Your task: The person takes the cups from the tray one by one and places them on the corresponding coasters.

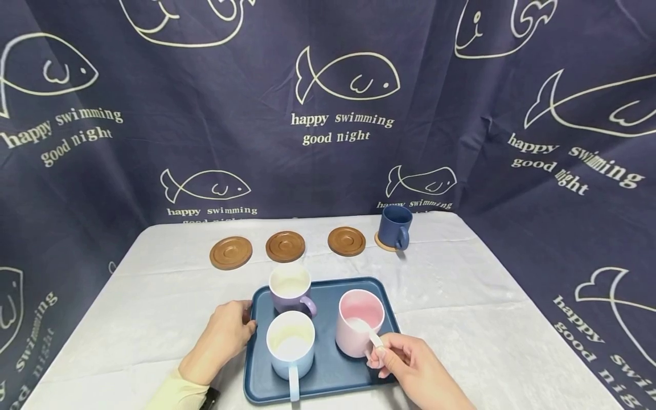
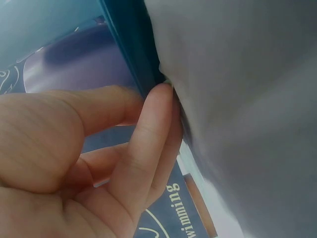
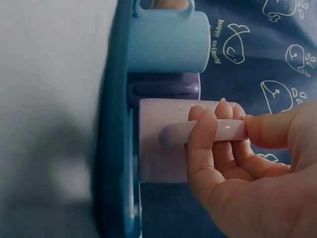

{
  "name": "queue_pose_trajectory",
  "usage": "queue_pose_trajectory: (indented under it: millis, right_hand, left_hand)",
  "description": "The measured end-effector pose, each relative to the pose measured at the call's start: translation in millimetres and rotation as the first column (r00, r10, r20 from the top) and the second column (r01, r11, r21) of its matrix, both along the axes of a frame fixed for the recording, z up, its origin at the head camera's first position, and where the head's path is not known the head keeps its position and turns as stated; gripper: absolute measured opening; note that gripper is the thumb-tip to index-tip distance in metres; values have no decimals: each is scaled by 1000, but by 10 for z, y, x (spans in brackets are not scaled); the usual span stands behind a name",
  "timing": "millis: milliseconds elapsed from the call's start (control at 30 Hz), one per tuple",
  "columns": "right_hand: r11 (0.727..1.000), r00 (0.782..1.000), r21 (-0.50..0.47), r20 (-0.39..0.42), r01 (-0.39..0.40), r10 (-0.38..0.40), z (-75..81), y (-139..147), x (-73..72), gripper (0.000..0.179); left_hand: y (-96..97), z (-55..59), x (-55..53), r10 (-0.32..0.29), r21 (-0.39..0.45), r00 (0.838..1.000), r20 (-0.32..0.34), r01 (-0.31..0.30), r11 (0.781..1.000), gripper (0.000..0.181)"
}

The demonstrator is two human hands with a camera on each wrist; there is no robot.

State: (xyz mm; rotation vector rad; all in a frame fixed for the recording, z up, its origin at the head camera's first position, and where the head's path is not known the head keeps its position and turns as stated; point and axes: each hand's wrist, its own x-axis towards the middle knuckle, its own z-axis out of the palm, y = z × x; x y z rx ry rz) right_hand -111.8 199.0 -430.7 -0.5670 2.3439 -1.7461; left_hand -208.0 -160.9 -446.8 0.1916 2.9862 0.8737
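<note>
My right hand (image 1: 410, 364) grips the handle of a pink mug (image 1: 353, 336), thumb and fingers round it in the right wrist view. The mug is upright at the right side of a dark blue tray (image 1: 328, 376); whether its base touches the tray I cannot tell. At the tray's left edge my left hand (image 1: 225, 336) pinches the rim, its thumb on the inner side and fingers at the outer side in the left wrist view. On the tray's left half stand a light blue mug (image 1: 292, 359), handle towards me, and a purple mug (image 1: 287, 300) behind it.
Behind the tray, three round brown wooden coasters (image 1: 231, 253) lie in a row on the white cloth (image 1: 154, 296). To their right a navy mug (image 1: 393, 228) stands on a lighter coaster (image 1: 380, 244). A dark blue fish-print curtain (image 1: 348, 171) hangs around the table.
</note>
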Motion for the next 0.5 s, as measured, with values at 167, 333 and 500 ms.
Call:
queue_pose_trajectory:
  millis: [167,333,500]
  right_hand:
    - [997,998,39,-8,65,-65,106,-23,-34,18]
    - [995,995,12,0,103,-103,202,-51,-124,19]
    - [993,991,10,-58,119,-118,287,-58,-256,19]
  left_hand:
    - [4,5,0,-3,-3,1000,3,3,1000,39]
    - [8,17,3,2,-1,1000,7,-2,1000,39]
    - [12,15,10,4,6,1000,14,-4,1000,44]
